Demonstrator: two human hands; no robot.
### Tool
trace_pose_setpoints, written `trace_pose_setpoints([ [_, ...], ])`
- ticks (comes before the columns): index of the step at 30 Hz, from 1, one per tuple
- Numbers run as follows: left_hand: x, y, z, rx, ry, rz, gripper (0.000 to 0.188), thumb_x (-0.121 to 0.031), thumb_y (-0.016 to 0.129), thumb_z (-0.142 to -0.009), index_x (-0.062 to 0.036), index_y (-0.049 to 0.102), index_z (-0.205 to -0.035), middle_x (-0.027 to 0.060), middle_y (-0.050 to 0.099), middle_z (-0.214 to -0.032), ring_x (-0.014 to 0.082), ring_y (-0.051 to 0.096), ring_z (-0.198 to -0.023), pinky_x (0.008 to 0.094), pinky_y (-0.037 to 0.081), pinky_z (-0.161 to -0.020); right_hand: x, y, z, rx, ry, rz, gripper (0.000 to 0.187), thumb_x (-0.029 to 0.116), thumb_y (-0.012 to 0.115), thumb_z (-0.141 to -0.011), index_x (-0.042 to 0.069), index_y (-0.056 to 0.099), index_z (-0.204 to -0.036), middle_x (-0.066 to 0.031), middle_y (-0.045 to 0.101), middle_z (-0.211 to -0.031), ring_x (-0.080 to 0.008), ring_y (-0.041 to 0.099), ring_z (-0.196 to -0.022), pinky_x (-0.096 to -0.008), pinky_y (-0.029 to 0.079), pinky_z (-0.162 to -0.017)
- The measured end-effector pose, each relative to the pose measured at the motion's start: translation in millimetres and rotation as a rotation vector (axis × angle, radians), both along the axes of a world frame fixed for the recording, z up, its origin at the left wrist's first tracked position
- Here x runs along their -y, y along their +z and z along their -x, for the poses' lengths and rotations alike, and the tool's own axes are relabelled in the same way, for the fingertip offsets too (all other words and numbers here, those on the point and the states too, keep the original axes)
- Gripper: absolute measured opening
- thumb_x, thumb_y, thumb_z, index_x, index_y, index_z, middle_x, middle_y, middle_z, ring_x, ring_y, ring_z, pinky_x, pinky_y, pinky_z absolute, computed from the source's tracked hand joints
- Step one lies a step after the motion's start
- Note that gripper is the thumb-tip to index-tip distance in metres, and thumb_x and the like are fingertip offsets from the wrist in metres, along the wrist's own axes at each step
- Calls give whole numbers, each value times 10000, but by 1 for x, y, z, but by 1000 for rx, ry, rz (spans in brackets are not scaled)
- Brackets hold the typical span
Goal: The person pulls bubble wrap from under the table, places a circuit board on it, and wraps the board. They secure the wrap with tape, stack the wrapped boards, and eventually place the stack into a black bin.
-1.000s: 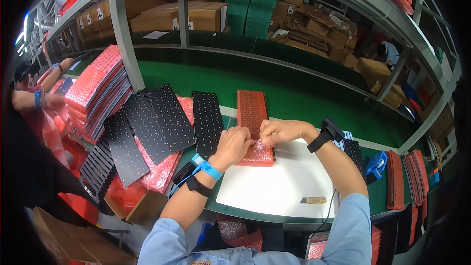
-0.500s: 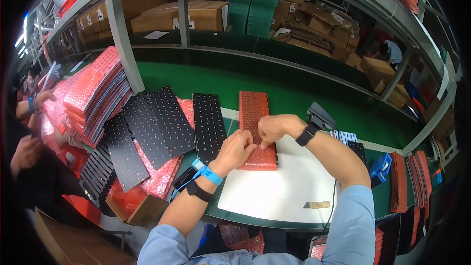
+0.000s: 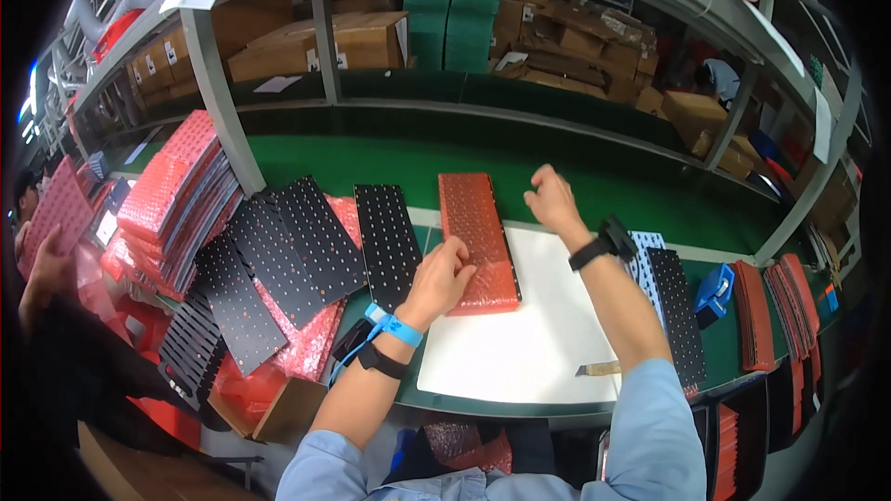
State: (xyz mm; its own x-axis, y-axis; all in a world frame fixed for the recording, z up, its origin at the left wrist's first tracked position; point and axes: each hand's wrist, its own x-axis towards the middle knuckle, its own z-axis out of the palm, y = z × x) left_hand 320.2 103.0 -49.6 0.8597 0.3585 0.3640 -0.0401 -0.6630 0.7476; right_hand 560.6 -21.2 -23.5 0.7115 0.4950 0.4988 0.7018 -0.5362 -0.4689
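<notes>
Far left, someone else's hand (image 3: 42,274) is holding a red bubble-wrapped piece at the edge of view, not mine. Next to that there's a leaning stack of red bubble-wrapped boards (image 3: 172,199), and then a fanned-out mess of black perforated panels (image 3: 278,250) lying on top of more red bubble wrap. One black panel (image 3: 388,243) lies straight, just beside the thing I'm working on.

My left hand (image 3: 441,278) has a blue wrist strap (image 3: 394,327) with a coiled cord and a black band below it. The hand is curled, fingers (image 3: 461,260) resting on the left edge of the red bubble-wrapped panel (image 3: 478,237), more pressing than gripping as far as I can tell. That panel lies lengthwise, its near end on the white mat (image 3: 529,343) and its far end reaching onto the green tabletop (image 3: 371,162).

My right hand (image 3: 552,199) is up in the air past the panel's far right corner, loosely half-closed and holding nothing, not touching the wrap. Black watch (image 3: 603,243) on that wrist.

Further right there's another black perforated panel (image 3: 673,311) over a white dotted one, a blue tape dispenser-looking thing (image 3: 713,289), and a few red strips (image 3: 756,315) at the tabletop's right end. A small brownish tool (image 3: 599,369) sits on the mat's near edge. Shelves behind hold cardboard boxes (image 3: 325,42) and green boxes (image 3: 455,14).
</notes>
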Motion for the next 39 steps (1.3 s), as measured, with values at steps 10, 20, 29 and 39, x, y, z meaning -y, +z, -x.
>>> trace_pose_setpoints([
  [10,-24,-2,0,-60,47,560,613,0,699,-830,42,373,-1348,215,601,-1102,292,618,-867,340,523,-837,-52,-27,96,-784,-14,28,555,404,622,-931,-75,551,-1204,-198,655,-1095,-283,658,-990,-391,536,-848],
  [20,-22,86,26,141,-105,824,593,-297,554,-966,-66,345,-1470,145,550,-1309,218,571,-1098,355,452,-941,18,19,141,-1101,409,-862,408,364,501,-1017,-11,578,-1157,-122,665,-1047,-209,652,-922,-371,543,-817],
  [29,76,94,7,560,-533,446,716,-444,384,-1012,-35,154,-1553,112,305,-1554,216,420,-1315,325,307,-1102,43,20,182,-1278,680,-1130,495,472,382,-1042,58,568,-1239,-38,650,-1038,-124,620,-898,-320,535,-775],
  [39,71,80,2,405,-631,661,805,-324,568,-917,27,184,-1531,141,319,-1530,220,326,-1407,331,233,-1156,42,10,165,-1207,619,-1086,486,442,334,-1060,55,528,-1281,-44,634,-1101,-119,618,-943,-285,525,-805],
])
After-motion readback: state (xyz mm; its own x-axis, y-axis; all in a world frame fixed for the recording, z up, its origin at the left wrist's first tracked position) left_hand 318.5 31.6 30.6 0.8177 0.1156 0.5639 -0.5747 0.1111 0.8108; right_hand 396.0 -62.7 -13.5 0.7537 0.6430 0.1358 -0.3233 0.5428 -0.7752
